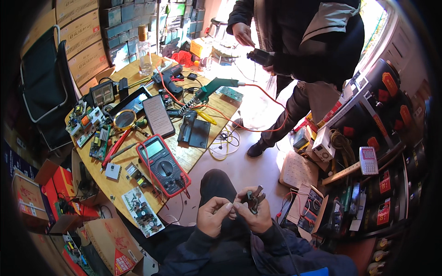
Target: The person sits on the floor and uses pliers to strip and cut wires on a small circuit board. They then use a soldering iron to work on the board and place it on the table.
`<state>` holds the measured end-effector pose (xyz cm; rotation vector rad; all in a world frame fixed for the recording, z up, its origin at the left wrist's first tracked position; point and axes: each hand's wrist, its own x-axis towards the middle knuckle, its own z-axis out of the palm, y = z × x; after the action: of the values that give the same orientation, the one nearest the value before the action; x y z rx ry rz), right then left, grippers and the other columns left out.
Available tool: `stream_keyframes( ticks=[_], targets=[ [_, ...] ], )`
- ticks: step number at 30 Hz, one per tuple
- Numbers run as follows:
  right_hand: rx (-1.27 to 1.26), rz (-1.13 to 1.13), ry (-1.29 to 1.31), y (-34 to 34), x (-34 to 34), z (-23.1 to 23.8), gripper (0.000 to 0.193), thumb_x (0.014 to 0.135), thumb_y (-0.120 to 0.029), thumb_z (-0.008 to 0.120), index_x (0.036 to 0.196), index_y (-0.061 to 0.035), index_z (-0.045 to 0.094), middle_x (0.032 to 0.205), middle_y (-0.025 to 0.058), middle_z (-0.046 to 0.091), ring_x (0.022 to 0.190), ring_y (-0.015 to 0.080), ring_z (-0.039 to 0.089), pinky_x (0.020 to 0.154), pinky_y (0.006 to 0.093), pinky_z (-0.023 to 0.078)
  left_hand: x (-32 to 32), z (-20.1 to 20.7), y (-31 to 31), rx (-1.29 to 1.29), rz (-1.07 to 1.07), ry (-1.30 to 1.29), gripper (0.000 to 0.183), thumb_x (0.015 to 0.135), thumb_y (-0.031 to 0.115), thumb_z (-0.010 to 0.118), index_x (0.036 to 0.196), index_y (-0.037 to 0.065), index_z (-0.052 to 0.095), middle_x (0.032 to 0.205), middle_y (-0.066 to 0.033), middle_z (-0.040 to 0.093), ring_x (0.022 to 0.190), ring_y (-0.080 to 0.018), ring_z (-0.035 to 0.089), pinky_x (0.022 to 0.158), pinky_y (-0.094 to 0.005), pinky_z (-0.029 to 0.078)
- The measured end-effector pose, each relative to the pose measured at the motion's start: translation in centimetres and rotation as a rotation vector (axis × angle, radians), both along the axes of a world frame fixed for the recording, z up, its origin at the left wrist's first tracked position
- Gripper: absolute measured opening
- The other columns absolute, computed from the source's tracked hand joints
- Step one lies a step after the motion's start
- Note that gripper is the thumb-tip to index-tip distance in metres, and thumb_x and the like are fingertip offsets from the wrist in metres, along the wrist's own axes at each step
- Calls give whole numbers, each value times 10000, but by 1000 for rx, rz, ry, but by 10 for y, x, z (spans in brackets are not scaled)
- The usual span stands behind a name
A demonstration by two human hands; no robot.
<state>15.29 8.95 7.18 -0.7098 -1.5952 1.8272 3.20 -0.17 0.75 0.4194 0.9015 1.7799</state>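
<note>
My hands meet above my lap, in front of the wooden table. My right hand [258, 214] is closed around a small dark metal piece [252, 200] with short prongs sticking up past the fingers; its kind is unclear. The fingertips of my left hand [213, 215] are pinched together, touching those of the right, and whatever lies between them is too small to make out. Nearest to the left hand on the table are a red-rimmed multimeter [164, 166] and a pale circuit board [142, 212].
Crowding the wooden table [199, 166] are a soldering iron [208, 90] in its coil stand, a phone [159, 116], a magnifying glass [125, 119] and a heat gun-shaped tool [170, 79]. Another person [304, 41] stands ahead holding a black object. Cardboard boxes [113, 244] sit at the lower left.
</note>
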Motion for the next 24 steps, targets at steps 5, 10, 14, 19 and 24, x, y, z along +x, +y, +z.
stream_keyframes(
  ticks=[5,10,14,19,24],
  targets=[
    [-40,4,7,-1,1,-2,227,990,35,624,1171,-7,494,950,89,588,833,133,596,739,292,529,0,0,-1,12,4,6,108,1029,71,645,1071,-29,639,930,-100,705,812,-151,696,758,-303,601],
    [-39,6,16,-1,3,-4,231,989,35,621,1174,-12,492,948,86,584,826,131,592,738,293,526,1,0,-3,9,-5,-8,108,1028,69,647,1074,-29,643,935,-97,707,813,-150,699,765,-301,602],
    [-61,12,31,-2,4,-2,237,987,38,619,1178,-15,489,946,84,581,822,132,593,735,292,525,2,-1,-3,10,-6,-8,104,1028,69,647,1069,-26,648,935,-90,708,812,-147,698,769,-298,600],
    [-71,8,27,-3,2,0,240,988,35,621,1181,-11,487,947,85,583,820,135,597,735,291,526,1,1,-3,5,-3,11,104,1027,70,648,1062,-27,649,934,-85,705,811,-143,695,770,-292,596],
    [-10,18,-36,-2,2,0,231,994,34,618,1178,-2,484,948,85,587,830,135,609,741,292,533,0,2,-3,-7,0,27,102,1026,66,643,1052,-33,646,934,-87,702,805,-142,691,761,-292,593]
  ],
)
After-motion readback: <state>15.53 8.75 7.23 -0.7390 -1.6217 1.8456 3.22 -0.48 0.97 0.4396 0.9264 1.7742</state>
